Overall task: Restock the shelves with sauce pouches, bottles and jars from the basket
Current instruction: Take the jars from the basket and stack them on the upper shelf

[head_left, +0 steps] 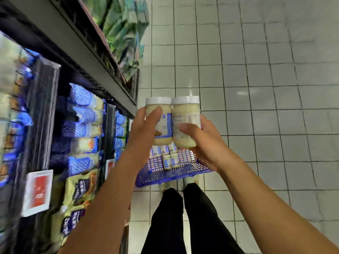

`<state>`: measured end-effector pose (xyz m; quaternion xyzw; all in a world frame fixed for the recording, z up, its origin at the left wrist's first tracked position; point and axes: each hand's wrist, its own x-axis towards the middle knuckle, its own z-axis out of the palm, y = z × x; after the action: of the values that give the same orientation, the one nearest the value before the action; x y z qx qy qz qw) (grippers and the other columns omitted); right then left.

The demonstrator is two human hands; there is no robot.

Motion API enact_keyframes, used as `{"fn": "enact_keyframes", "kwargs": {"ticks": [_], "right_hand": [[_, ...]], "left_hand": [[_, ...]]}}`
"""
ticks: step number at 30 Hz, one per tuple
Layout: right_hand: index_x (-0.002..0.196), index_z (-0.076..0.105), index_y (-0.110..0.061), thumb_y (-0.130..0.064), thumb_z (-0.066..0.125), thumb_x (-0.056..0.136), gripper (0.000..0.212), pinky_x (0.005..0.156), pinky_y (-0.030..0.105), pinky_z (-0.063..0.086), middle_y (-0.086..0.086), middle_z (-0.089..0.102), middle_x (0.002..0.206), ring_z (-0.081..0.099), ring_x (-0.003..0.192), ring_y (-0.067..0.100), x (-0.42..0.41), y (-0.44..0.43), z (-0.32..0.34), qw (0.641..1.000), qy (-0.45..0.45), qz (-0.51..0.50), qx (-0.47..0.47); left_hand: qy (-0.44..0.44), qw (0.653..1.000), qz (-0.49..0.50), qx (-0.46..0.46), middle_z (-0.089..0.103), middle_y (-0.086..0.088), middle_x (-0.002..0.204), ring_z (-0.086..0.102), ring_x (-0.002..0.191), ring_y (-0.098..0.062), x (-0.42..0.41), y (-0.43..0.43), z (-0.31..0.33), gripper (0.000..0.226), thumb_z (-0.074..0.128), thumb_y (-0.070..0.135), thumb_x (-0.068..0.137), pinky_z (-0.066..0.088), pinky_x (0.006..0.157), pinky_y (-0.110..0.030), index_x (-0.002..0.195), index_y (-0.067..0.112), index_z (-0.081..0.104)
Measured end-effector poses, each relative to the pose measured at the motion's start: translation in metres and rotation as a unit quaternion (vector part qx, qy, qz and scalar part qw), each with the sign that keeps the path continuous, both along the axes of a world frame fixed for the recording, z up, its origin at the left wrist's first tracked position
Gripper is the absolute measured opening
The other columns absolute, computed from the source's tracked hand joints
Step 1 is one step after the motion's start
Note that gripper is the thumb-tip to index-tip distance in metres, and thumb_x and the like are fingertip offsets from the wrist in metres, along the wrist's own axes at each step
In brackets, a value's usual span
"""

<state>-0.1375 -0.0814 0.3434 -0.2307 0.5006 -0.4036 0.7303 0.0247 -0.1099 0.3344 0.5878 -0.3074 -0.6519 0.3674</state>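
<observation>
Two white-lidded jars of pale sauce are held up side by side above the basket. My left hand (145, 125) grips the left jar (163, 123), which has a blue and white label. My right hand (205, 142) grips the right jar (186, 121), its printed back label facing me. Below them, on the tiled floor, stands the blue plastic basket (165, 176) with several more small jars (169, 158) lying inside. The shelves (77, 52) run along the left of the view.
The shelves on the left hold blue and white pouches (82, 129) and yellow-green packets (78, 191), with a red price tag (37, 191) on the rail. Green packets (124, 33) hang on the shelf above. My legs in black trousers (183, 217) stand just behind the basket.
</observation>
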Motion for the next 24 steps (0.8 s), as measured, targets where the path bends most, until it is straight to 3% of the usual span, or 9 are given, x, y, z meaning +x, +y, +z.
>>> {"fn": "enact_keyframes", "kwargs": {"ticks": [2,4,7,10,15,21,24], "right_hand": [[0.116,0.065,-0.011,-0.028,0.075,0.069,0.051,0.071,0.04,0.053,0.019,0.073,0.107,0.069,0.086,0.03,0.006,-0.004,0.031,1.0,-0.003,-0.005,-0.014],[0.116,0.062,-0.007,-0.028,0.075,0.067,0.055,0.065,0.036,0.052,0.016,0.073,0.099,0.068,0.076,0.024,0.012,-0.008,0.058,0.999,-0.013,-0.008,-0.035],[0.109,0.061,-0.01,-0.02,0.07,0.067,0.044,0.056,0.029,0.052,0.007,0.074,0.089,0.067,0.07,0.018,0.019,-0.012,0.091,0.997,-0.041,0.003,-0.07],[0.113,0.058,-0.007,-0.011,0.058,0.071,0.042,0.054,0.031,0.051,0.006,0.073,0.088,0.067,0.07,0.018,0.025,-0.018,0.12,0.992,-0.049,0.046,-0.107],[0.112,0.062,-0.012,-0.028,0.07,0.064,0.051,0.058,0.036,0.053,0.011,0.074,0.095,0.069,0.075,0.023,0.037,-0.026,0.16,0.975,0.015,0.121,-0.185],[0.109,0.066,-0.027,-0.032,0.073,0.065,0.045,0.068,0.038,0.055,0.012,0.074,0.107,0.072,0.093,0.033,0.047,-0.03,0.196,0.949,0.016,0.211,-0.235],[0.116,0.061,-0.02,-0.032,0.075,0.065,0.054,0.072,0.045,0.055,0.017,0.072,0.109,0.069,0.096,0.041,0.053,-0.026,0.21,0.931,0.0,0.255,-0.26]], "left_hand": [[0.001,0.999,-0.002,-0.038,0.073,0.007,0.09,0.069,0.084,-0.014,0.006,-0.002,0.034,0.025,0.065,0.055,0.073,0.055,0.07,-0.036,0.092,0.04,0.068],[0.012,0.997,0.004,-0.071,0.074,0.006,0.09,0.07,0.082,-0.014,0.013,-0.001,0.065,0.021,0.068,0.049,0.073,0.055,0.068,-0.032,0.092,0.04,0.069],[0.011,0.993,0.031,-0.115,0.074,0.005,0.086,0.069,0.074,-0.01,0.026,0.005,0.104,0.032,0.073,0.035,0.063,0.054,0.059,-0.024,0.094,0.034,0.068],[0.014,0.989,0.059,-0.138,0.075,-0.002,0.097,0.071,0.083,-0.015,0.038,0.015,0.134,0.043,0.077,0.033,0.061,0.055,0.063,-0.024,0.102,0.034,0.067],[0.001,0.976,0.116,-0.185,0.075,-0.006,0.105,0.071,0.093,-0.021,0.046,0.034,0.174,0.054,0.077,0.034,0.062,0.056,0.071,-0.03,0.114,0.026,0.063],[-0.038,0.949,0.22,-0.225,0.074,-0.009,0.107,0.071,0.097,-0.03,0.044,0.065,0.209,0.054,0.077,0.033,0.063,0.06,0.073,-0.042,0.115,0.026,0.062],[-0.062,0.929,0.268,-0.246,0.074,-0.005,0.107,0.072,0.096,-0.025,0.043,0.088,0.221,0.046,0.077,0.032,0.067,0.058,0.071,-0.033,0.111,0.035,0.065]]}}
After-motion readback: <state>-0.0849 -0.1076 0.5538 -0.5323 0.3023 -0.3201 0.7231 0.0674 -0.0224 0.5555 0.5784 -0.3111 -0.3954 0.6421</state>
